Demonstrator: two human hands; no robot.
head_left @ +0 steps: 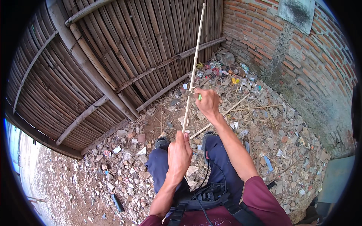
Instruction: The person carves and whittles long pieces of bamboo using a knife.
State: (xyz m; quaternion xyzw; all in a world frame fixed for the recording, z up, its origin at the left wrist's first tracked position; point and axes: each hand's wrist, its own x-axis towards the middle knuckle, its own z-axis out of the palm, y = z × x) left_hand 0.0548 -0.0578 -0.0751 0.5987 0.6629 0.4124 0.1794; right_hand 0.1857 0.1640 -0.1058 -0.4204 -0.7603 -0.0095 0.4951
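A long, thin strip of pale bamboo (196, 52) slants upward in front of me, its far end near the top of the view. My left hand (179, 154) is closed round its lower end, above my knees. Higher up, my right hand (208, 102) is closed on a small green-handled tool (200, 96) that looks like a knife. Its dark blade part crosses the strip and is hard to make out. A pale curled shaving (193, 90) stands at that spot. My fingers hide most of the handle.
Another pale strip (230, 110) lies on the rubble-strewn ground beyond my feet. A bamboo slat wall (151, 41) rises at the left, and a brick wall (260, 37) at the right. Litter (230, 71) is heaped in their corner. A dark cable (203, 177) hangs over my lap.
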